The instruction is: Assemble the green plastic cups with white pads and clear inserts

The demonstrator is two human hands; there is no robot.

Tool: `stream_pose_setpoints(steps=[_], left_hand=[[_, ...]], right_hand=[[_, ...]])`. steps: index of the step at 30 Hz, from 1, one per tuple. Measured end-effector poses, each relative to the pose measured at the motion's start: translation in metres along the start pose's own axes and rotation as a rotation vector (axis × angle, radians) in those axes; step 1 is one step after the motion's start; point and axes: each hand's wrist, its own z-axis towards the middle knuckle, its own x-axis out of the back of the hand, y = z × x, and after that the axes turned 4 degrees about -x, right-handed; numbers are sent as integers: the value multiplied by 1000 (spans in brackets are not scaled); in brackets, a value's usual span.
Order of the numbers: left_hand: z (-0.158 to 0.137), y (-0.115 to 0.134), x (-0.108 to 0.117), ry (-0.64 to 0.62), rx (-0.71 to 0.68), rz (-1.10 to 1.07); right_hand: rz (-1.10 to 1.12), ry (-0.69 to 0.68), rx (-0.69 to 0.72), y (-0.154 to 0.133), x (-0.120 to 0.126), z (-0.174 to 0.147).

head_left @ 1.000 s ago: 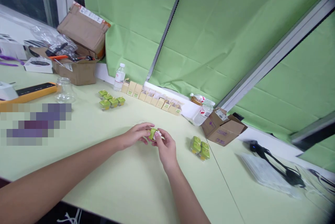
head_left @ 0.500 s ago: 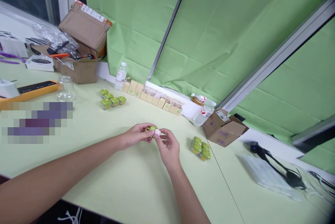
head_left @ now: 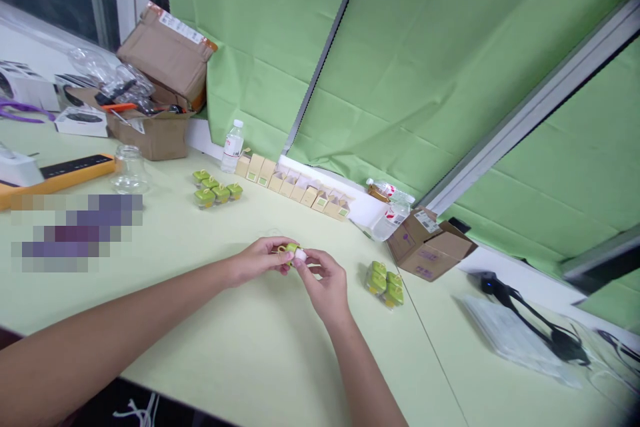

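Above the middle of the table, my left hand (head_left: 257, 264) pinches a small green cap-like piece (head_left: 291, 248) with a pale loop on it. From the other side my right hand (head_left: 327, 287) grips a small white piece (head_left: 301, 254) that meets the green one; whether the two are joined I cannot tell. Fingers cover much of both. To the right of my right hand stand several small clear containers with green lids and pale loops (head_left: 384, 284). More green-lidded containers (head_left: 220, 194) are grouped behind my left hand.
A row of small tan boxes (head_left: 293, 185) lines the back edge, beside an upright water bottle (head_left: 232, 148). Bottles (head_left: 390, 219) and an open carton (head_left: 430, 247) are at the back right. Leftward are a glass jar (head_left: 129, 174), an orange power strip (head_left: 80, 174) and a larger carton (head_left: 163, 137).
My hands stay together around the green and white pieces, with only a slight shift of the fingers. The whole view has moved a little to the right.
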Motion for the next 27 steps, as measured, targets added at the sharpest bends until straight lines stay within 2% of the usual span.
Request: stream_pose_setpoints(steps=[11,18,23,27], left_hand=[[-1,-3,-3,-14,-3,3],[3,-3,-4,55,-5,89],[2,-4,2,46,5,112],[2,-6,4,36,14,123]], right_hand=[[1,-47,53,-8,2,-1],[110,-11,-10,-16,-2,-4],[142,-50,-32,-14,-4,-5],[133,-24,-59,-8,-6,-6]])
